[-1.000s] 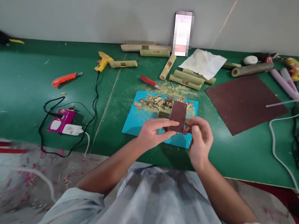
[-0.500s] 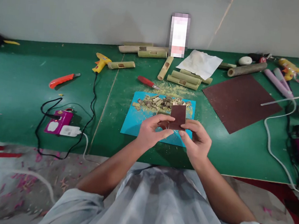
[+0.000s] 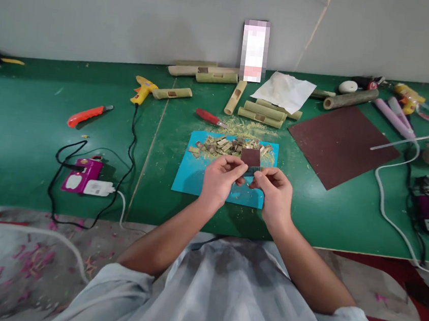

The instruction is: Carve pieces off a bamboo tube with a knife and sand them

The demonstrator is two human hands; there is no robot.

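Note:
Between my two hands is a small piece of brown sandpaper (image 3: 250,157), its near edge bent so that a dark bluish underside shows. My left hand (image 3: 220,179) pinches its left corner between thumb and fingers. At the right corner, my right hand (image 3: 276,187) grips it the same way. Below and behind them lies a blue sheet (image 3: 190,176) with a heap of bamboo chips (image 3: 222,143) on its far part. A red-handled knife (image 3: 209,117) rests just beyond the heap, among pale shavings.
Several bamboo tubes (image 3: 261,117) with cut openings lie at the back, near a white paper (image 3: 283,91). A large brown sandpaper sheet (image 3: 338,148) is on the right. Leftward are a yellow glue gun (image 3: 142,90), an orange cutter (image 3: 87,115) and a purple power strip (image 3: 86,172) with cords.
The sandpaper piece, held upright and flat before, is now tilted away and bent along its near edge. Both thumbs have moved up onto it, and my hands have drawn slightly closer together.

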